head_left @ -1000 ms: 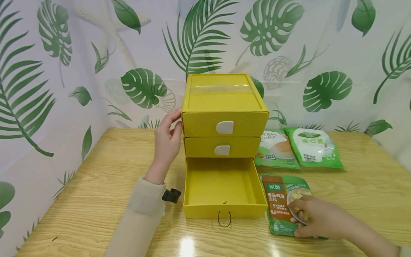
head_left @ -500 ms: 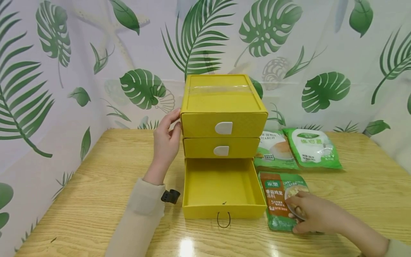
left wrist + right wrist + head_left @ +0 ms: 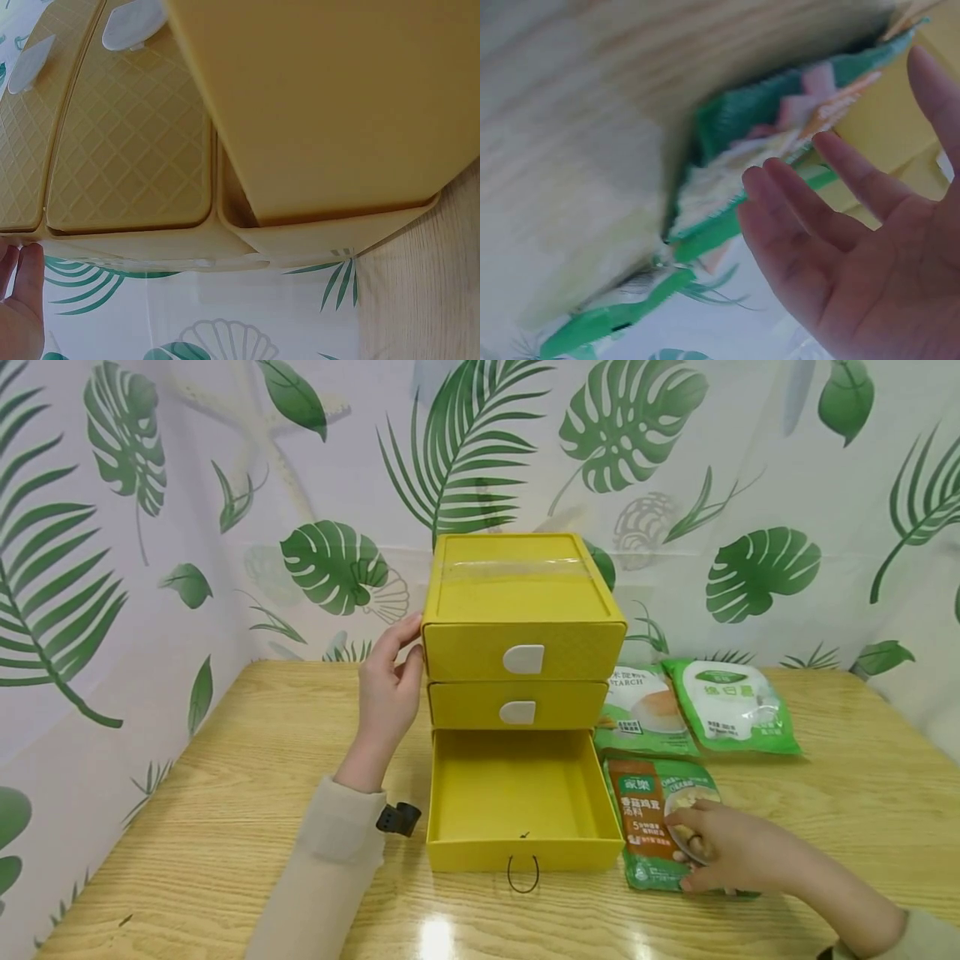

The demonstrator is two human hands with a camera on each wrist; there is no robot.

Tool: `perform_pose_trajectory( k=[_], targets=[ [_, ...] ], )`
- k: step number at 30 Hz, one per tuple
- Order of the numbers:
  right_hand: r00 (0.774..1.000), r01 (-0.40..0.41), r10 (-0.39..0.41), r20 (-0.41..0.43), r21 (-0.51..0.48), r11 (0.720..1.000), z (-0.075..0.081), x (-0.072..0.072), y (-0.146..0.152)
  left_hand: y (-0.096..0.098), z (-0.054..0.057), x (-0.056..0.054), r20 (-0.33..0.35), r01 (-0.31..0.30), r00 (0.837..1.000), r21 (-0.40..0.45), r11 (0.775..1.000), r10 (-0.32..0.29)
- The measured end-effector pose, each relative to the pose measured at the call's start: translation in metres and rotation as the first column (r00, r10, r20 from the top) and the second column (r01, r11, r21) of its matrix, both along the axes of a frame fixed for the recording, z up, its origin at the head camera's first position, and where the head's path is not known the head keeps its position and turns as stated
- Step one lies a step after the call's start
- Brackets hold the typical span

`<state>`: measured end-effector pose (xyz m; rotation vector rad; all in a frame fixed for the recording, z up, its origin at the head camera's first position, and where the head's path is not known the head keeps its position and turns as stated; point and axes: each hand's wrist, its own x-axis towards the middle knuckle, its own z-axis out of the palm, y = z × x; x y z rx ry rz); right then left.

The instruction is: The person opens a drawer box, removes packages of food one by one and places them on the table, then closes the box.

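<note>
A yellow chest of drawers (image 3: 525, 652) stands mid-table in the head view. Its bottom drawer (image 3: 517, 785) is pulled out, with a bare floor and a thin black loop on its front. My left hand (image 3: 390, 693) rests on the unit's upper left side; its fingers (image 3: 28, 277) touch the edge in the left wrist view. To the right of the drawer lies a green and brown soup mix packet (image 3: 645, 827). My right hand (image 3: 742, 852) is over the packet's right part, fingertips on or just above it. The right wrist view shows those fingers (image 3: 855, 172) loosely extended, not wrapped round the packet.
Behind the soup packet lie a green starch bag (image 3: 648, 710) and a white and green bag (image 3: 735, 706). The two upper drawers, with white tabs (image 3: 522, 658), are closed. A leaf-patterned cloth (image 3: 300, 485) hangs behind the wooden table (image 3: 225, 793).
The soup packet has slid a little toward the back of the table, and my right hand has moved along with it. My left hand and the drawer unit have stayed in place.
</note>
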<state>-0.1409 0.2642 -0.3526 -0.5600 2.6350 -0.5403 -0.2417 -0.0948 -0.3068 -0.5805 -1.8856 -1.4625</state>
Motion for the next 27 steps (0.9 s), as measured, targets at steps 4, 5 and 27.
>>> perform_pose_trajectory(
  k=[4,5,27],
  targets=[
    [0.999,0.009,-0.009,-0.035,-0.012,1.0,0.009,0.001,-0.006,0.0,0.0,0.0,-0.003,0.009,1.0,0.002,1.0,-0.009],
    [0.999,0.013,-0.013,-0.05,-0.01,1.0,0.012,0.0,-0.008,0.0,0.001,0.0,-0.005,0.009,1.0,0.002,1.0,-0.009],
    [0.941,-0.081,-0.009,-0.339,-0.25,0.965,0.063,-0.007,-0.062,0.0,-0.001,-0.001,-0.007,0.009,1.0,0.008,1.0,-0.009]
  ],
)
